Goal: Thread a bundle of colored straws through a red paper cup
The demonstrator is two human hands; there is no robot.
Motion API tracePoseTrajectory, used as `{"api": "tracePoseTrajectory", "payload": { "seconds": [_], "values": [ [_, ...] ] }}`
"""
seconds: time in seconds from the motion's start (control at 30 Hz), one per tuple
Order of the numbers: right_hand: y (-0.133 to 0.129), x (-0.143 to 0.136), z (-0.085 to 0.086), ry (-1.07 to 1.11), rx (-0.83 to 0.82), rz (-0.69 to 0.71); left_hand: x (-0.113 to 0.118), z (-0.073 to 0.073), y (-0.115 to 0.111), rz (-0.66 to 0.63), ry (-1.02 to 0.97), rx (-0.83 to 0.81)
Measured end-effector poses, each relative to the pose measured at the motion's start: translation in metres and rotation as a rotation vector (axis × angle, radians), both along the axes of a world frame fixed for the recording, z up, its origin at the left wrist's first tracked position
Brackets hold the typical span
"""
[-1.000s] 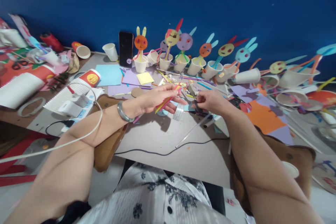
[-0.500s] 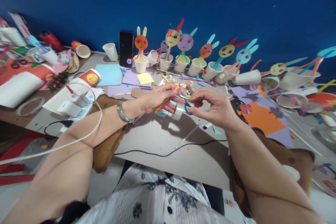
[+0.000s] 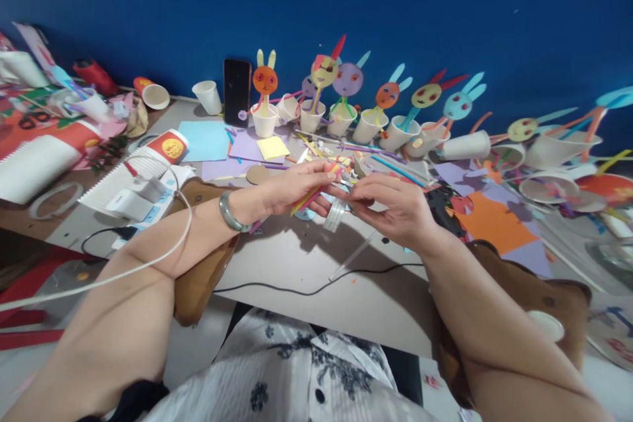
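Observation:
Pink and yellow strips (image 3: 307,200) lie in my left hand (image 3: 299,188), pinched between thumb and fingers. A roll of clear tape (image 3: 335,213) sits at the fingertips of that hand, between both hands. My right hand (image 3: 388,208) is closed, its fingertips meeting beside the tape roll and close to the left fingertips. Small metal blades (image 3: 346,182) show between the hands; the scissors' handles are hidden by the right fingers.
Paper cups with rabbit faces, such as an orange one (image 3: 266,80), line the blue wall. A phone (image 3: 237,92) stands upright at the left. A black cable (image 3: 297,291) crosses the table (image 3: 277,264). Orange paper (image 3: 494,224) lies right, a power strip (image 3: 155,208) left.
My right hand has moved left toward the left hand, and its fingers have closed over the scissors' dark handles. My left hand has barely moved.

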State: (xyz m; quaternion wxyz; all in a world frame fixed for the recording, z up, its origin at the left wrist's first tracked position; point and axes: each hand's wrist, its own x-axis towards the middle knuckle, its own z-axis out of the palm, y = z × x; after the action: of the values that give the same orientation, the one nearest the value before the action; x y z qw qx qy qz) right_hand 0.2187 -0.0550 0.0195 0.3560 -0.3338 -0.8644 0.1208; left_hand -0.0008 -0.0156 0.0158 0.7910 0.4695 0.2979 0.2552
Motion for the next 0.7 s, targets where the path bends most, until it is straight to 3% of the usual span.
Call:
{"api": "tracePoseTrajectory", "payload": {
  "seconds": [0.2,0.5,0.7],
  "values": [
    [0.002,0.007,0.006,-0.064,0.099,0.120,0.000,0.004,0.001,-0.015,0.041,-0.017],
    [-0.002,0.015,0.007,-0.462,0.316,-0.048,0.000,0.002,0.005,0.017,0.030,-0.031],
    [-0.001,0.017,0.008,-0.483,0.296,-0.064,0.000,0.003,0.004,0.115,0.013,-0.036]
  ]
}}
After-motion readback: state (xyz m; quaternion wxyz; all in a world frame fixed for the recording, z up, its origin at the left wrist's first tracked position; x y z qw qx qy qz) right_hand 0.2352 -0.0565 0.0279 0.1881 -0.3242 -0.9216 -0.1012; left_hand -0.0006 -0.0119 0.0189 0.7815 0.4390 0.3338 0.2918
